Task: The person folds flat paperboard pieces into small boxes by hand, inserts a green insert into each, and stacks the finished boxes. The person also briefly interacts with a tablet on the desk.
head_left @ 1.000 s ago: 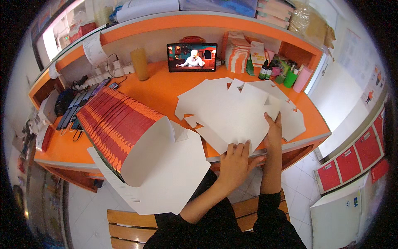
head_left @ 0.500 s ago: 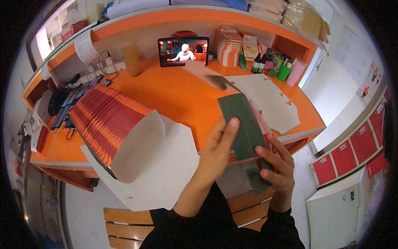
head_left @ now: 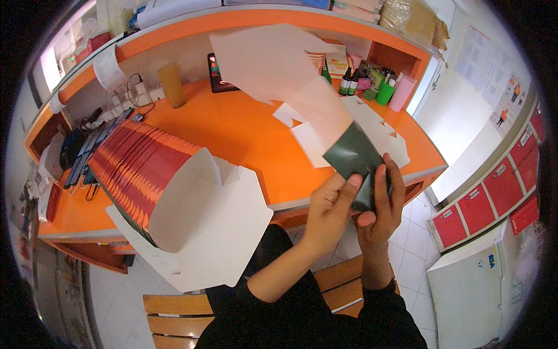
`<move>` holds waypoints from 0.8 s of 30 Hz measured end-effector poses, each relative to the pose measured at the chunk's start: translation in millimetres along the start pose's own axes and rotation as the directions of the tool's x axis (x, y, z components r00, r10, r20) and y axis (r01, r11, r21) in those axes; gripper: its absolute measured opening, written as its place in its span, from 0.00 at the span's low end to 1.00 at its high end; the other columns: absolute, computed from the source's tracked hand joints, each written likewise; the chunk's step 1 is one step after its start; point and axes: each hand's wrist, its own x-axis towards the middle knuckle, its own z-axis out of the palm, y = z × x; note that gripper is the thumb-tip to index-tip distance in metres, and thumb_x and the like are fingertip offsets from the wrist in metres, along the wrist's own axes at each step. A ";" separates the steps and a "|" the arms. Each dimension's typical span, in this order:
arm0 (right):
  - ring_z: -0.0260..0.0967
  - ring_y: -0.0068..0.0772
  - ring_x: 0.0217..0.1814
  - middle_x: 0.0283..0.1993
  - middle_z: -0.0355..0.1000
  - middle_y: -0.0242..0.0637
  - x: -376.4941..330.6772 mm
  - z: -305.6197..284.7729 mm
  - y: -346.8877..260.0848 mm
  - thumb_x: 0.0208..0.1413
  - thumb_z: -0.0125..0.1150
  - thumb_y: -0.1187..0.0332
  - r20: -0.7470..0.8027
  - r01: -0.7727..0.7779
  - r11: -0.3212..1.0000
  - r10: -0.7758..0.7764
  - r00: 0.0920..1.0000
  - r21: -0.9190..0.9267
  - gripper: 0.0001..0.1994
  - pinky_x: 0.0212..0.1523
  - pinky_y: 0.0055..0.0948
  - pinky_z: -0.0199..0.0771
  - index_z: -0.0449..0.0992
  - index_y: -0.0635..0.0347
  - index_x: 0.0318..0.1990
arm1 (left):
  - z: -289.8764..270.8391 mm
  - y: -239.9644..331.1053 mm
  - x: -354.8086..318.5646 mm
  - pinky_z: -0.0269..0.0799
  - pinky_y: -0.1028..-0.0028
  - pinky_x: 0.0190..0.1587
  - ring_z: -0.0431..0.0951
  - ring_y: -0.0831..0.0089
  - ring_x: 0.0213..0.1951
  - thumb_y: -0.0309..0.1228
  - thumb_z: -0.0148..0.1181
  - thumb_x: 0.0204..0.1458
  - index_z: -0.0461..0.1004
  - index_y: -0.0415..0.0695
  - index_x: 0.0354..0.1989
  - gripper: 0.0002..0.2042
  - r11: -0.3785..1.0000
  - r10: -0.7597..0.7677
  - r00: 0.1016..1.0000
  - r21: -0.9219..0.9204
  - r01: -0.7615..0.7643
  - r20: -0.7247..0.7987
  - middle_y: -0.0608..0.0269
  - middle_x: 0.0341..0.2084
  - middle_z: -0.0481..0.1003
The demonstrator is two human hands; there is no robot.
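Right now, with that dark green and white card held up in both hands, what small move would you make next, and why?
Probably press the fold nearest the fingers. Both the left hand and the right hand pinch the lower end of the flat box blank, whose white panels rise unfolded above the orange desk. That end seems the only part already bent, so creasing there looks sensible.

Both hands raised at 4 o'clock, left hand [head_left: 329,206] and right hand [head_left: 381,200] side by side, fingers pinched closed.
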 end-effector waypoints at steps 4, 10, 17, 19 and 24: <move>0.61 0.45 0.61 0.57 0.65 0.49 1.1 5.8 -10.5 0.60 0.21 0.37 -0.090 -0.192 0.981 0.188 0.978 -0.034 0.41 0.57 0.38 0.63 0.66 0.64 0.59 | -1.5 -21.8 4.2 0.67 0.83 0.30 0.71 0.85 0.32 0.36 0.49 0.61 0.72 0.39 0.42 0.12 0.971 0.142 0.989 0.189 -0.145 0.031 0.70 0.34 0.73; 0.60 0.48 0.60 0.62 0.60 0.51 11.2 5.7 -8.2 0.63 0.27 0.40 -0.111 -0.428 0.903 0.429 0.897 0.033 0.36 0.61 0.42 0.57 0.57 0.63 0.64 | 12.8 -19.8 3.7 0.66 0.73 0.46 0.73 0.76 0.35 0.32 0.48 0.61 0.69 0.35 0.43 0.11 0.832 0.155 0.970 0.505 -0.231 0.189 0.60 0.34 0.74; 0.47 0.43 0.71 0.69 0.48 0.47 7.3 3.6 25.7 0.58 0.41 0.38 0.120 -0.438 0.468 0.566 0.815 0.767 0.39 0.66 0.44 0.50 0.50 0.59 0.67 | -6.1 5.0 16.1 0.48 0.52 0.65 0.76 0.54 0.43 0.26 0.42 0.59 0.66 0.36 0.49 0.12 0.389 0.346 0.850 0.763 -0.516 0.399 0.50 0.43 0.74; 0.46 0.42 0.71 0.69 0.48 0.45 17.2 -5.7 58.2 0.59 0.41 0.39 -0.017 -0.396 0.600 0.564 0.825 0.695 0.37 0.66 0.46 0.51 0.53 0.58 0.66 | -15.6 12.2 12.3 0.49 0.50 0.64 0.75 0.52 0.42 0.26 0.42 0.59 0.66 0.38 0.48 0.12 0.298 0.249 0.890 0.844 -0.446 0.382 0.49 0.41 0.74; 0.43 0.41 0.71 0.67 0.51 0.42 20.9 4.4 84.5 0.64 0.43 0.65 0.289 -0.432 0.828 0.342 0.894 0.356 0.13 0.68 0.44 0.44 0.69 0.56 0.51 | -39.0 9.4 5.8 0.55 0.53 0.61 0.76 0.52 0.38 0.27 0.46 0.58 0.68 0.41 0.45 0.09 0.269 0.101 0.961 0.923 -0.276 0.259 0.48 0.34 0.76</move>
